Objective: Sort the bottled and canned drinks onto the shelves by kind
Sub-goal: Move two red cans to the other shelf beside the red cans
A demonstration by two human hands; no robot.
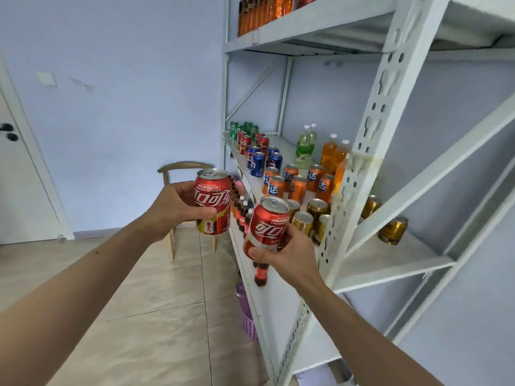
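**Two red cans held before the shelves**

Here we saw a red can in each hand, both lifted in front of the white shelving unit (370, 151). The left hand (174, 208) had its fingers and thumb curled round the left red can (213, 201), which stood upright in the air, its silver top level with the middle shelf (281, 143). The right hand (287, 252) gripped the right red can (266, 228) from below and behind, and that can tilted, its top leaning toward the shelf edge.

On the middle shelf the drinks stood in groups. Farthest back we counted green cans (245, 128), then more red cans (252, 140), then blue cans (264, 160), then orange cans (298, 182). Nearest us were gold cans (309, 215), just beside the right red can. Behind the orange cans stood green bottles (306, 147) and orange bottles (333, 156). Two more gold cans (393, 229) sat past the upright post, in the next bay.

Dark bottles (242, 210) lined the shelf below, partly hidden by the held cans. The top shelf carried amber bottles (259, 12). A wooden chair (184, 167) stood by the wall behind the left hand, and a purple basket (248, 313) rested on the tiled floor (167, 302) beside the unit.
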